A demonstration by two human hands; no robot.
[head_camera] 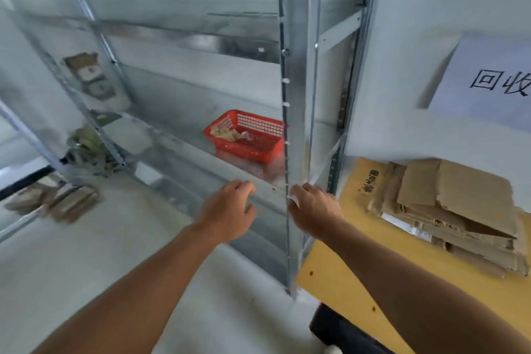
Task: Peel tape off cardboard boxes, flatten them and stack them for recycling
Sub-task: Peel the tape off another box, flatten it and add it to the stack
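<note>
A stack of flattened cardboard [457, 210] lies on a yellow board [342, 261] at the right. Both my hands reach forward toward a metal shelf rack. My left hand [227, 210] hovers with loosely bent fingers in front of the shelf edge and holds nothing. My right hand [313, 210] is beside the rack's upright post [296, 123], fingers curled near it; whether it grips the post is unclear. A red plastic basket [247, 138] with crumpled tape scraps sits on the shelf just beyond my hands.
Flattened cardboard pieces [57, 201] lie on the floor at the left, with more boxes and clutter [89, 149] behind the rack's left post. A white paper sign [488, 80] hangs on the right wall. A dark object [339, 327] sits low by the yellow board.
</note>
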